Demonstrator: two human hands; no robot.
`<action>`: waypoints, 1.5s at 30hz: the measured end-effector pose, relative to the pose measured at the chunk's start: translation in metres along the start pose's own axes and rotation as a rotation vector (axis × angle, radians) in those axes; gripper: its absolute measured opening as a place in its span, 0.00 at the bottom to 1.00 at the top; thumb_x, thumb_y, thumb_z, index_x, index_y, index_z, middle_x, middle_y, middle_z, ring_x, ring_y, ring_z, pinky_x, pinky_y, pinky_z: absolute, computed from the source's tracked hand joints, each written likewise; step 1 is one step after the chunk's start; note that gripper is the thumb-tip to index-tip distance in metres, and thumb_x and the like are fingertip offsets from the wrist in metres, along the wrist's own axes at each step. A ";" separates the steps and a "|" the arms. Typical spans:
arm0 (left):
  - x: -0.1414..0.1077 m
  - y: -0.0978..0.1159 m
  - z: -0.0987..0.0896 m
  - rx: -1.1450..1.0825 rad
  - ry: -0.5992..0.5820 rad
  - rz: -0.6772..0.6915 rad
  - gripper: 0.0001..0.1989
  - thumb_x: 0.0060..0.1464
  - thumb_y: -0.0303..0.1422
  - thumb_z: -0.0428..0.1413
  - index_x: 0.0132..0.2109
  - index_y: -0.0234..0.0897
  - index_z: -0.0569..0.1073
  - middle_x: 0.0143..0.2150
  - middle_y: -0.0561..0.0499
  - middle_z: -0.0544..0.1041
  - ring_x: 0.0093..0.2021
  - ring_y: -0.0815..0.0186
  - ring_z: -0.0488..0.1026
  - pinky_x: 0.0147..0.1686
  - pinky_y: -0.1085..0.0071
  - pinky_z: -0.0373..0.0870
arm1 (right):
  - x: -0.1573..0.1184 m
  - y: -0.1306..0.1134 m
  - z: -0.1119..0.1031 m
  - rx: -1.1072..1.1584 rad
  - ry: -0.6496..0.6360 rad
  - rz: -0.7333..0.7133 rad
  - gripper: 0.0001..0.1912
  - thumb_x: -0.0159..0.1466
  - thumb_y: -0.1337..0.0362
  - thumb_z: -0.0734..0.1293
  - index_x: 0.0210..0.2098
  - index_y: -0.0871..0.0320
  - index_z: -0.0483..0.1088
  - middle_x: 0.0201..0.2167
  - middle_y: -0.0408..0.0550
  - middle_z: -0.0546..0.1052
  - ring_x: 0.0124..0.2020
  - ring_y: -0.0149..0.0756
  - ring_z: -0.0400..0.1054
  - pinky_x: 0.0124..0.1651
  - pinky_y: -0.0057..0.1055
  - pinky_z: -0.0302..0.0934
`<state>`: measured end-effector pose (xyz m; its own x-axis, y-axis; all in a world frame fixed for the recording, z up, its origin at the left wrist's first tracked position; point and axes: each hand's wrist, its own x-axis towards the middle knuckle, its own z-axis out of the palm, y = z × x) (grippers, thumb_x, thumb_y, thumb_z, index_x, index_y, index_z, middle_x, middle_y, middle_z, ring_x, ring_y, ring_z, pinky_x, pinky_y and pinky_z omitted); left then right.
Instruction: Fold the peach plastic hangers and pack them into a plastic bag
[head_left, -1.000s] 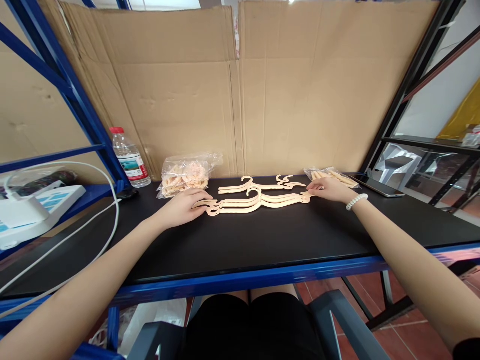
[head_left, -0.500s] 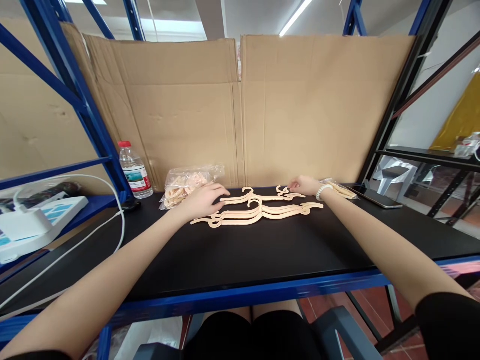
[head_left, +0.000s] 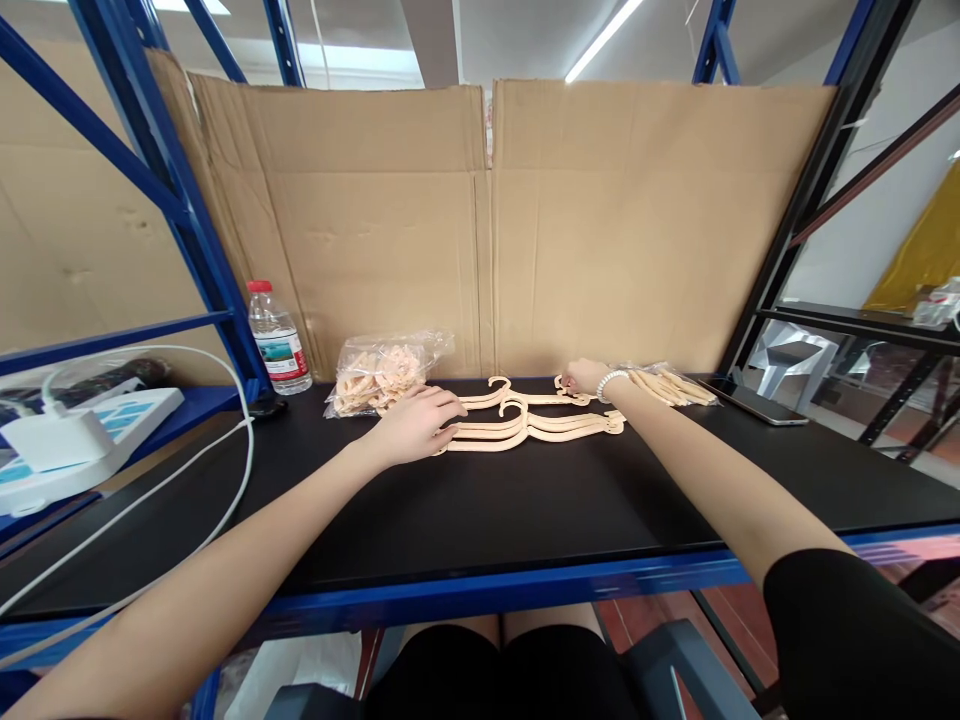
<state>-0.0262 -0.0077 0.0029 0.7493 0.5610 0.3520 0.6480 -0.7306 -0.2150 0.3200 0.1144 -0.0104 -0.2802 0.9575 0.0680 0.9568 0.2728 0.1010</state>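
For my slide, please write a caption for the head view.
Left hand and right hand at beige hangers on a black table.

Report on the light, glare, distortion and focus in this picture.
Head view: the tube light is a bright white streak; head view: the clear bag catches small highlights; head view: the blue post and black post splay outward, apparently from wide-angle distortion; head view: the hangers look fairly sharp.
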 end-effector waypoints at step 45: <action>0.013 0.062 0.004 -1.628 0.477 -0.782 0.09 0.55 0.35 0.58 0.36 0.35 0.66 0.29 0.53 0.74 0.25 0.73 0.68 0.34 0.71 0.65 | -0.043 -0.029 0.017 0.355 0.315 -0.299 0.04 0.61 0.67 0.67 0.35 0.58 0.75 0.36 0.48 0.79 0.40 0.41 0.71 0.44 0.34 0.62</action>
<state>0.0236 -0.0439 -0.0100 0.1019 0.9778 0.1831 -0.1838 -0.1624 0.9695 0.3053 0.0670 -0.0332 -0.5012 0.7743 0.3864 0.7842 0.5952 -0.1755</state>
